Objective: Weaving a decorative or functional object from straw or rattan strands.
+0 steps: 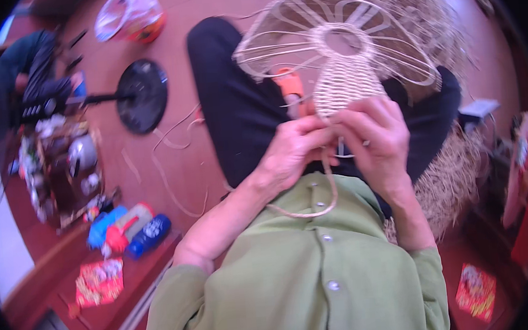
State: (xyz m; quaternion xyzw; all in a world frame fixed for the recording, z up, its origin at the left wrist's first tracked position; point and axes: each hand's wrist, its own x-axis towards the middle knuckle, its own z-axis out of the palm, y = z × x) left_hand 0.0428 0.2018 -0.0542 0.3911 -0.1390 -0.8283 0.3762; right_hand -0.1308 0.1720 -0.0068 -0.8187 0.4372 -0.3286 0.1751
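Observation:
A mushroom-shaped woven straw piece rests over my lap, with a tightly woven stem and a wide cap of pale spokes around a round opening. At the lower end of the stem, my left hand pinches its edge with fingers closed. My right hand is closed on the same end from the other side, its fingertips close to those of the left. A loose straw strand loops down from between the hands across the green shirt. The fingertips partly hide the spot being held.
A big heap of straw strands lies at the right. Left are a black round stand base, loose strands, a plastic-lined bin, a cluttered small table and bottles. Another person sits far left.

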